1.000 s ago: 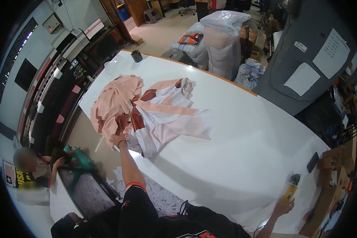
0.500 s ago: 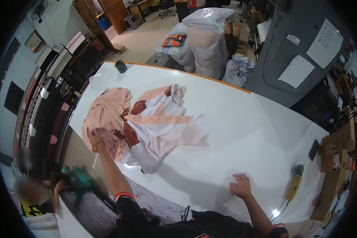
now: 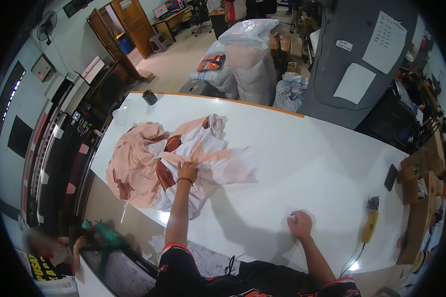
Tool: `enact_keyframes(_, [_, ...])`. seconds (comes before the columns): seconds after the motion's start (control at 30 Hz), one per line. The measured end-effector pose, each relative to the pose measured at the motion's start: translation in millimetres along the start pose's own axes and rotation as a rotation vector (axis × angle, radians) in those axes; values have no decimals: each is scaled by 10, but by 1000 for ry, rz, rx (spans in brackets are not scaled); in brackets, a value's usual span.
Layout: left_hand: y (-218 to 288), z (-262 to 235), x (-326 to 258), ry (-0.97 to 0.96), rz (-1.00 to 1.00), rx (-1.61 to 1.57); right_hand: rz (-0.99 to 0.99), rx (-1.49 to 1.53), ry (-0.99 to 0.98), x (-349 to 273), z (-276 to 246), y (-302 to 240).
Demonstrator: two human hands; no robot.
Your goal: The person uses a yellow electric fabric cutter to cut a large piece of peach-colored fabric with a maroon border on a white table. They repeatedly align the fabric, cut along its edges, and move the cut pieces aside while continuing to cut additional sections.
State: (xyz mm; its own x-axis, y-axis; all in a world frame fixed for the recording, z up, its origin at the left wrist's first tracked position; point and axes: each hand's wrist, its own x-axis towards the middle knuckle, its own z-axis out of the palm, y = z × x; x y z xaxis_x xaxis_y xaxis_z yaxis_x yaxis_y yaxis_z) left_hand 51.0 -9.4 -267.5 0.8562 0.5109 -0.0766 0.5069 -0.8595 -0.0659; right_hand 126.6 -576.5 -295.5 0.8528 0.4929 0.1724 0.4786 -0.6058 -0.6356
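Observation:
A heap of peach cloth (image 3: 134, 153) lies on the left half of the white table. Against its right side are peach-and-white cloth pieces (image 3: 235, 168) with rust-brown patches, loosely crumpled and overlapping. My left hand (image 3: 187, 171) reaches into these pieces, its fingers closed on cloth beside a peach strip; the fingertips are partly hidden. My right hand (image 3: 300, 225) rests on the bare tabletop, well away from the cloth. Its fingers are curled in, and I cannot make out whether something small is in them.
On the white table (image 3: 282, 148), a yellow corded power tool (image 3: 370, 220) and a dark phone (image 3: 391, 177) lie at the right. A dark cup (image 3: 149, 97) stands at the far left edge. Stuffed sacks (image 3: 252, 69) stand beyond the table. Another person (image 3: 59, 250) is at lower left.
My left hand has left the peach heap and moved right onto the peach-and-white pieces. The heap has shifted, showing brown patches. My right hand's fingers have curled in.

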Motion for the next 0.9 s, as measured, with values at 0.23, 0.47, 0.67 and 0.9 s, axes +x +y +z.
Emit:
enact_keyframes(0.23, [1985,-296,-815,119,217,-632,213,217,-33,0,-127,-192])
enact_keyframes(0.47, [3266,-942,-2272,193,931,-1091,-145,486,56,127,-648,-388])
enact_keyframes(0.67, [2488,-37,-2477,35,457,-372,265,704,573,-208,-1267,249])
enact_keyframes(0.9, [2000,340,-2368,220,460,-331,545,30,840,-792,-1646,597])
